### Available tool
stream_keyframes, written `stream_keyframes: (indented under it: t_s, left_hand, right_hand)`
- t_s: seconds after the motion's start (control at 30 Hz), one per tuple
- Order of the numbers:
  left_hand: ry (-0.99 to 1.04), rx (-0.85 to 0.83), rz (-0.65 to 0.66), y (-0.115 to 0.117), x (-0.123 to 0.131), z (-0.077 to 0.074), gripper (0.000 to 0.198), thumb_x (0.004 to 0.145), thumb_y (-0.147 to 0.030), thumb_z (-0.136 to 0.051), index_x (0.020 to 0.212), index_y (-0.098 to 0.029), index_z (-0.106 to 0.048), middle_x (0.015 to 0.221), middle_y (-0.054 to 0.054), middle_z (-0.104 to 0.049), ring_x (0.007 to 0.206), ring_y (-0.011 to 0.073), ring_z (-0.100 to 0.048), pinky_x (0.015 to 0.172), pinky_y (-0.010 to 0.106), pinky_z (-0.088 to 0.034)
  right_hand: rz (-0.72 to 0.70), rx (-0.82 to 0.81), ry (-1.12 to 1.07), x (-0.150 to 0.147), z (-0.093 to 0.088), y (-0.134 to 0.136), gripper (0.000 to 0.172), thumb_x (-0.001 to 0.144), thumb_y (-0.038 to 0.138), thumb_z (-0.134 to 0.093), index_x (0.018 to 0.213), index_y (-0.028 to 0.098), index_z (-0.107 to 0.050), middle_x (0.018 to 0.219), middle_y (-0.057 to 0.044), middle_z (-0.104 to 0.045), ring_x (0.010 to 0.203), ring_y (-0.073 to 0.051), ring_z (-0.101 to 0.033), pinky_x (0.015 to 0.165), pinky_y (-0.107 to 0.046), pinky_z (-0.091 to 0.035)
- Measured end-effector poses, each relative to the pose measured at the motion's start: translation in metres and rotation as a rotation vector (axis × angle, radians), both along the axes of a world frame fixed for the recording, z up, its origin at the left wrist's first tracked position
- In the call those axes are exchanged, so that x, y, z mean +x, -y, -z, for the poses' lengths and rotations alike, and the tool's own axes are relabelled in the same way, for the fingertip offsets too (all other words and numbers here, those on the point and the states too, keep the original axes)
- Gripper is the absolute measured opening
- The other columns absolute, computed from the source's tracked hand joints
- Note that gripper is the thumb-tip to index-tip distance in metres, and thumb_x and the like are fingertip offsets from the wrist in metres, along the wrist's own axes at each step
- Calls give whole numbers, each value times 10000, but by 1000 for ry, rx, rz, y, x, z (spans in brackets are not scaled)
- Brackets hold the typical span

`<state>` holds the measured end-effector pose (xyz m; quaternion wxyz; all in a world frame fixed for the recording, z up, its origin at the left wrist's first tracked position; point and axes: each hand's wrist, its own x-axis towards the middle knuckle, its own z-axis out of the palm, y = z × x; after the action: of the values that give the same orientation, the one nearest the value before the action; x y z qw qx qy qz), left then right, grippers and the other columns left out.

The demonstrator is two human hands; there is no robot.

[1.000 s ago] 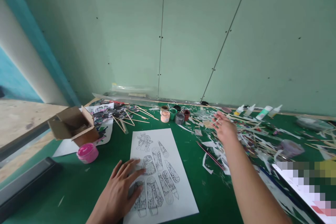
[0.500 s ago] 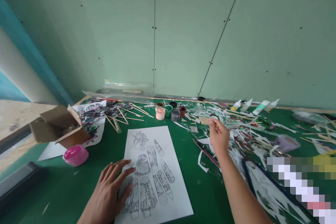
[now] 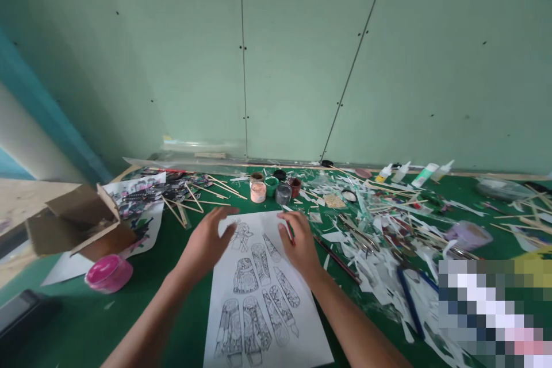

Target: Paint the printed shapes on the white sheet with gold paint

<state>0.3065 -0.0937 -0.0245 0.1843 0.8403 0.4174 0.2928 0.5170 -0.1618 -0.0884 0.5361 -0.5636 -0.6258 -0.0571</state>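
Observation:
A white sheet printed with black line drawings of puppet-like parts lies on the green table in front of me. My left hand is over the sheet's upper left edge, its fingers curved and apart with nothing in them. Near the upper right edge, my right hand has its fingers closed around a thin red stick; most of the stick is hidden by the hand, so its kind does not show. Small paint jars, in peach, green, grey and dark red, stand just beyond the sheet.
At left are a pink tub, an open cardboard box and thin wooden sticks. Paper scraps, scissors and a dark pencil-like stick lie at right. Glue bottles stand near the wall.
My right hand has come left from the scrap pile to the sheet's upper right edge, still holding the red stick. My left hand has moved up the sheet, away from me.

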Motion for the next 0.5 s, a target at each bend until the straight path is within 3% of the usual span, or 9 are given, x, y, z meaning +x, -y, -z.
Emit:
stream_keyframes:
  t_s: [0.1,0.23,0.37,0.5]
  left_hand:
    - [112,-95,-102,-55,32,-1,254,805,-166,-482,1020,-204,-612,1092,51,-676,975,226,-643,815,326,-521]
    - [60,-102,-142,-114,65,14,328,774,-67,-458,1042,-175,-611,1104,68,-684,989,214,-644,854,295,-493]
    - [-73,-157,-90,-147,82,28,432,756,-113,-568,1184,-174,-567,1237,94,-624,1106,255,-599,869,298,-484]
    - [-138,-92,-58,-162,90,37,483,745,-135,-597,1222,-203,-560,1189,81,-654,1072,261,-616,855,303,-483]
  right_hand:
    - [-28,-26,31,-2,4,-1,206,903,214,-445,1056,200,-582,986,-93,-588,967,-238,-559,844,-409,-480]
    - [1,-19,42,-3,5,-3,261,893,184,-427,1116,209,-559,1010,-100,-572,989,-246,-550,869,-430,-469]
    - [7,-31,36,-4,2,-5,254,887,173,-427,1101,202,-561,994,-96,-574,960,-240,-556,840,-413,-483]
    - [11,-45,28,-4,2,-7,246,889,172,-427,1099,189,-554,998,-99,-575,962,-238,-551,835,-406,-485]
